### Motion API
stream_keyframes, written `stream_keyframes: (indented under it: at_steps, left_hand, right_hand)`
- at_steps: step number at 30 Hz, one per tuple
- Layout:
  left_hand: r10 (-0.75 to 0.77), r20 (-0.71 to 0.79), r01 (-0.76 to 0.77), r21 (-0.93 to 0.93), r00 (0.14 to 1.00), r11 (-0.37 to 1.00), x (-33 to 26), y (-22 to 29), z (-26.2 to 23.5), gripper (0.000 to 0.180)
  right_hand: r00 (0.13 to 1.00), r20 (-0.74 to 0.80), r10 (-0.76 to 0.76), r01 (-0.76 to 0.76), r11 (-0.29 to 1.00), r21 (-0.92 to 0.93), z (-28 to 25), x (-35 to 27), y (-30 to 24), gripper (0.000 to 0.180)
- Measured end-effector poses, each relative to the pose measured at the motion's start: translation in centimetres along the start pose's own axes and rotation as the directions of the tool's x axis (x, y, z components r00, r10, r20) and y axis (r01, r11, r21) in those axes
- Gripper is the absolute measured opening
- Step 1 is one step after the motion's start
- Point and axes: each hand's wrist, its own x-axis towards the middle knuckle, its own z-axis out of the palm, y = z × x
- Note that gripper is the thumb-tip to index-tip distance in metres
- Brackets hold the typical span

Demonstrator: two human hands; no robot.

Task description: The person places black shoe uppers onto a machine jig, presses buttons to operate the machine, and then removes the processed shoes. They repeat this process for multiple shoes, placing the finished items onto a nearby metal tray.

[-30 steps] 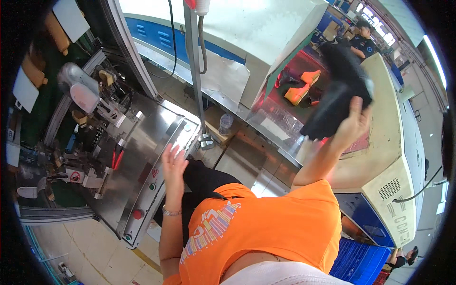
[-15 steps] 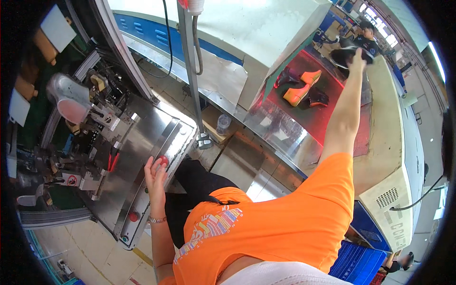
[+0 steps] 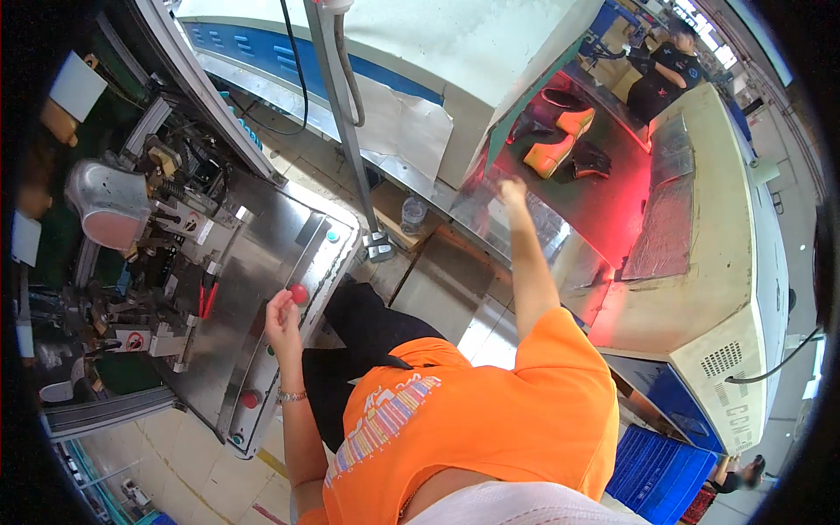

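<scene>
My left hand (image 3: 282, 322) is beside a red push button (image 3: 298, 293) on the metal control panel of the machine at left, fingers loosely bent and nothing visible in them. My right hand (image 3: 512, 190) is in the air at the near edge of the red-lit conveyor (image 3: 604, 210). Its fingers are blurred, and I make out no object in it. Beyond it on the conveyor lie an orange and yellow shoe form (image 3: 549, 157), a second orange piece (image 3: 575, 122), a black shoe upper (image 3: 591, 161) and more dark uppers (image 3: 535, 131).
The left machine holds a metal shoe mould (image 3: 109, 206) and red-handled tool (image 3: 208, 299). A metal post (image 3: 346, 122) stands between the machines. A clear cup (image 3: 413, 213) sits below the conveyor. Blue crates (image 3: 661, 477) stand lower right. Another person (image 3: 669, 74) is at the far end.
My right hand has drawn back from the far end of the conveyor toward me, and the dark shoe upper it held is no longer in it. My left fingers have drawn closer together.
</scene>
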Motion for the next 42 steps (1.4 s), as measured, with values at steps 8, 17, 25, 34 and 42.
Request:
stream_keyframes:
  at_steps: [8, 17, 25, 34, 42]
  left_hand:
    - [0.362, -0.077, -0.203, 0.711, 0.929, 0.673, 1.1, -1.3, 1.5, 0.037]
    - [0.427, -0.043, -0.168, 0.880, 0.903, 0.444, 0.0, -4.5, 1.1, 0.044]
    - [0.425, -0.045, -0.167, 0.879, 0.904, 0.447, 0.1, -4.2, 1.1, 0.041]
    - [0.420, -0.050, -0.173, 0.863, 0.906, 0.475, 0.0, -4.4, 1.0, 0.045]
    - [0.422, -0.052, -0.179, 0.853, 0.905, 0.490, -0.1, -4.4, 0.9, 0.047]
  right_hand:
    - [0.861, 0.206, -0.466, 0.469, 0.883, 0.038, 7.4, -7.9, 4.1, 0.025]
    - [0.709, 0.504, -0.493, 0.624, 0.772, -0.123, 20.9, -23.7, 0.2, 0.027]
    - [0.747, 0.436, -0.501, 0.662, 0.619, -0.422, 24.4, -28.8, 1.5, 0.031]
    - [0.691, 0.405, -0.598, 0.722, 0.555, -0.412, 24.1, -29.0, 1.6, 0.025]
    - [0.673, 0.401, -0.621, 0.739, 0.538, -0.405, 24.3, -29.0, 1.8, 0.025]
